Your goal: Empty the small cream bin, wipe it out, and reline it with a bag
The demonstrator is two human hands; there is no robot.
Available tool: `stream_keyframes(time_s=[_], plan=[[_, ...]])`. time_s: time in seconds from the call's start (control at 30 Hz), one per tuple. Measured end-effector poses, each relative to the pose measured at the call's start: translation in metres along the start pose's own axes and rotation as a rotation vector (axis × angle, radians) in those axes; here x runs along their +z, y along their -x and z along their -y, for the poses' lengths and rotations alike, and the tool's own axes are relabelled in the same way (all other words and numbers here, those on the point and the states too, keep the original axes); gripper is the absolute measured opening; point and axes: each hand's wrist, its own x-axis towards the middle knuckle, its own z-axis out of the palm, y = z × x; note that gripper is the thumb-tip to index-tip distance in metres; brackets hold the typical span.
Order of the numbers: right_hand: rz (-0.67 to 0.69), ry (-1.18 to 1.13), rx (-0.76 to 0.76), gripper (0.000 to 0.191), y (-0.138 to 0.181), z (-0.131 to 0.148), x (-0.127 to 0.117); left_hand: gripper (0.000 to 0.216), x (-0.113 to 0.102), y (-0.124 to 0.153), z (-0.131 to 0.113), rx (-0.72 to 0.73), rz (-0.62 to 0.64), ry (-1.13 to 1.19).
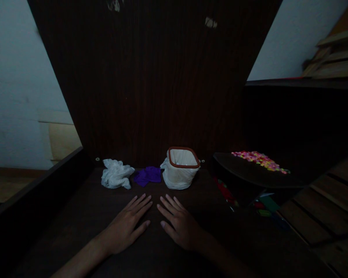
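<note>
My left hand (129, 223) lies palm down on the dark wooden surface (84, 220), fingers stretched out, holding nothing. Beside it, a short gap away, my right hand (179, 224) rests the same way with its fingers apart. Beyond the fingertips stands a small bin (178, 177) with a white plastic liner folded over it and a brown square rim. Left of the bin lies a crumpled purple cloth (147, 175). Farther left is a crumpled white plastic bag (116, 173). Neither hand touches these things.
A tall dark wooden panel (153, 85) rises behind. On a rounded shelf (237, 164) at the right lies a string or heap of pink and yellow small pieces (261, 160). Under it are a red item (226, 192) and a green one (269, 203). A low side board (40, 177) borders the left.
</note>
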Motion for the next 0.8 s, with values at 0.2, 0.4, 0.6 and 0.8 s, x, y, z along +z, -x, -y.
stream_keyframes(time_s=[0.2, 0.4, 0.6, 0.8], plan=[[-0.039, -0.011, -0.01, 0.053, 0.0009, -0.0023, 0.0034, 0.055, -0.002, -0.001, -0.0019, -0.028, 0.029, -0.011], [-0.039, -0.03, 0.001, 0.053, 0.0004, -0.0029, 0.0039, 0.056, -0.0016, -0.0008, -0.0007, -0.022, 0.031, -0.002], [-0.054, -0.055, 0.001, 0.053, 0.0013, -0.0029, 0.0038, 0.056, -0.0006, -0.0012, 0.0005, -0.019, 0.028, -0.001], [-0.043, -0.091, -0.007, 0.054, 0.0001, -0.0037, -0.0005, 0.056, -0.0013, -0.0009, 0.0006, -0.01, 0.026, -0.019]])
